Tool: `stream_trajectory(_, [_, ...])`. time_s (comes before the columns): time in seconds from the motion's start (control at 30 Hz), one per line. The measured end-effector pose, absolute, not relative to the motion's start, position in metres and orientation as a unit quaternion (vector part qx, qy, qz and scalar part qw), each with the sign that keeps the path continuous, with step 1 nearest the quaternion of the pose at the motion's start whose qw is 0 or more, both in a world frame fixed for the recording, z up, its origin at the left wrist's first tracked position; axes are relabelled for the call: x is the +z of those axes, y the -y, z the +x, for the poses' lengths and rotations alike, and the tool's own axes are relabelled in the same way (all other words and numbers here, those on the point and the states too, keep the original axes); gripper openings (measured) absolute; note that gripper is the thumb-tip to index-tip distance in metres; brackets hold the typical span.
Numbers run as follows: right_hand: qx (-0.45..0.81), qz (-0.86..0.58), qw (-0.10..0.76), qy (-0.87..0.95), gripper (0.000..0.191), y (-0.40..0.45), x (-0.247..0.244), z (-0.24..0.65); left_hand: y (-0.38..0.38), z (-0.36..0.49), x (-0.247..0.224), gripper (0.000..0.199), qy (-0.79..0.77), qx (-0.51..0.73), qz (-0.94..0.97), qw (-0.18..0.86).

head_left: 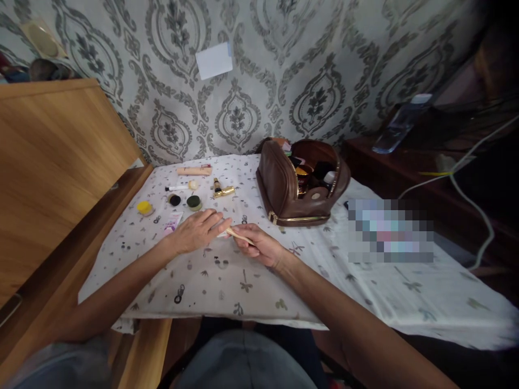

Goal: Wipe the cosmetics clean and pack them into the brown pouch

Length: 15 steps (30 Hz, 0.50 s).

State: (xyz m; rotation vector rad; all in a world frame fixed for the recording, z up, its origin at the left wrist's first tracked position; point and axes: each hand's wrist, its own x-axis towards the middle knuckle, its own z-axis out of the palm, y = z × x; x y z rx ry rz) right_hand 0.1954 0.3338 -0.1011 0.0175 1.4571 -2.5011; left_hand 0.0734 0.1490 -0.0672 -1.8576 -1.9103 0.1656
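Note:
My right hand (259,244) is closed around a thin, light wooden-looking stick (240,236) over the middle of the cloth. Its far end points at my left hand (199,231), whose fingers stretch out flat, palm down, beside the tip. Just beyond my left hand lie a dark-lidded jar (194,203), a small black round item (174,200) and a gold item (224,191). A purple-and-white packet (173,221) is next to my left wrist, with a yellow-lidded jar (144,208) farther left.
An open brown bag (279,186) full of items stands at the back right. Behind the jars are a white brush (182,187) and a peach tube (194,171). A wooden panel (65,162) rises at left; a bottle (399,127) and a white cable (472,213) are at right.

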Motion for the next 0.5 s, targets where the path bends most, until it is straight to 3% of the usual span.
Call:
stream_trajectory(0.13, [-0.807,-0.014,0.101,-0.581,0.045,-0.334,-0.103,0.195,-0.153,0.078,-0.044,0.027,0.697,0.152,-0.675,0.189])
stream_trajectory(0.23, [-0.734,-0.051,0.057,-0.675,0.045,-0.335,-0.104,0.197,-0.156,0.082,-0.032,0.013,0.732,0.153,-0.660,0.076])
stream_trajectory(0.3, [-0.679,-0.086,0.029,-0.729,0.043,-0.336,-0.105,0.198,-0.157,0.082,-0.026,0.005,0.757,0.111,-0.643,-0.036])
stream_trajectory(0.5, [-0.501,-0.174,-0.074,-0.845,0.031,-0.335,-0.105,0.202,-0.151,0.070,-0.017,0.023,0.772,-0.128,-0.520,-0.341])
